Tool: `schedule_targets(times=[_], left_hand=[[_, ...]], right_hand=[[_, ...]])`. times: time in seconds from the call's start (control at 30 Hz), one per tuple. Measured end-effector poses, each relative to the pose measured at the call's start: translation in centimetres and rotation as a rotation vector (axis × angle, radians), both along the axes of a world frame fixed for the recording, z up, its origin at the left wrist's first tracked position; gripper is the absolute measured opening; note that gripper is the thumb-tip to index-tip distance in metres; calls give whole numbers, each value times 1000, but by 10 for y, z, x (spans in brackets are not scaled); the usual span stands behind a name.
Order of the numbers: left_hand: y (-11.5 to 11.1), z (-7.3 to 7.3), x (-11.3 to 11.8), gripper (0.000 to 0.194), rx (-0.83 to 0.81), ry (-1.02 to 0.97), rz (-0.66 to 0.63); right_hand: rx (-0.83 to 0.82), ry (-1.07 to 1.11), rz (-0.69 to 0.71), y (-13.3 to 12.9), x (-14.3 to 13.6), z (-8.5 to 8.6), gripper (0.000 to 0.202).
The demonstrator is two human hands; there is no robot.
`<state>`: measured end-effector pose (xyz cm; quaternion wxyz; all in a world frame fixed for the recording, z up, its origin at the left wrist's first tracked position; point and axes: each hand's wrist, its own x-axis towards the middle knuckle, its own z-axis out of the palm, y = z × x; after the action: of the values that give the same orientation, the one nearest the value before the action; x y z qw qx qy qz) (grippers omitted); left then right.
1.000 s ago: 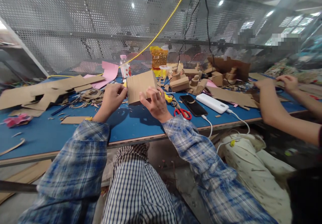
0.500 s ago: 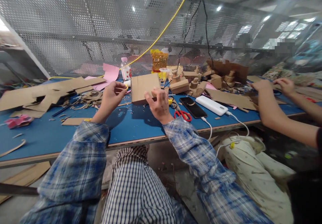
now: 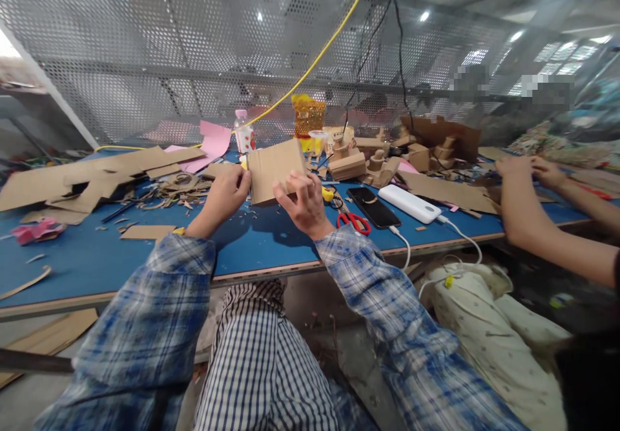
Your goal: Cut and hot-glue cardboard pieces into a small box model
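A flat, square cardboard box [image 3: 272,167] is tilted above the blue table. My right hand [image 3: 304,203] grips its lower right part, with the fingers bent over the front. At the box's left edge is my left hand [image 3: 227,195], its fingers closed together; a bit of yellow shows at the fingertips, too small to make out. Just right of my right hand lie red-handled scissors [image 3: 353,222] and a yellow item [image 3: 328,194].
A black phone [image 3: 372,208] and a white power bank [image 3: 409,203] with cables lie to the right. Cardboard sheets [image 3: 72,176] and scraps cover the left. Cardboard models [image 3: 347,165] stand behind. Another person's hands [image 3: 520,167] work at far right.
My left hand has closed its fingers and come to the box's left edge. The box has tilted, its right side higher, and the fingers of my right hand have shifted on it.
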<state>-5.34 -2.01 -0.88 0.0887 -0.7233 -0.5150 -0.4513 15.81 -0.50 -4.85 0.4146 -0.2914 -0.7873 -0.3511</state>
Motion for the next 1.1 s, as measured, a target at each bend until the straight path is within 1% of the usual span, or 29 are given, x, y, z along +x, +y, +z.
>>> schedule_targets(times=[0.13,0.3,0.37,0.43,0.57,0.63,0.73,0.8,0.87,0.97,1.1], left_hand=[[1,-3,-1,26,-29,57,31],[1,-4,-3,30,-72,58,-28],[1,-4,-3,32,-93,44,-29],[2,-5,-3,32,-104,44,-27],[5,-9,-3,28,-70,80,-36],[4,-9,-2,26,-66,108,3],[-1,-5,3,25,-117,181,131],[-6,-1,7,25,-172,235,221],[-10,4,10,25,-221,278,272],[-11,7,11,25,-269,319,278],[-7,6,8,32,-255,344,212]], right_hand=[[74,15,-10,1,-1,-2,26],[182,52,-30,2,0,-2,26],[207,59,-31,2,0,-1,25],[201,59,-27,2,0,-1,25],[105,45,2,2,1,-3,27],[103,36,14,2,1,-3,28],[142,21,9,1,0,-2,27],[124,1,-10,0,-1,-2,26],[93,-14,-42,-1,-3,-1,24],[105,-11,-68,-2,-3,-1,23],[116,-3,-68,-1,-2,-1,26]])
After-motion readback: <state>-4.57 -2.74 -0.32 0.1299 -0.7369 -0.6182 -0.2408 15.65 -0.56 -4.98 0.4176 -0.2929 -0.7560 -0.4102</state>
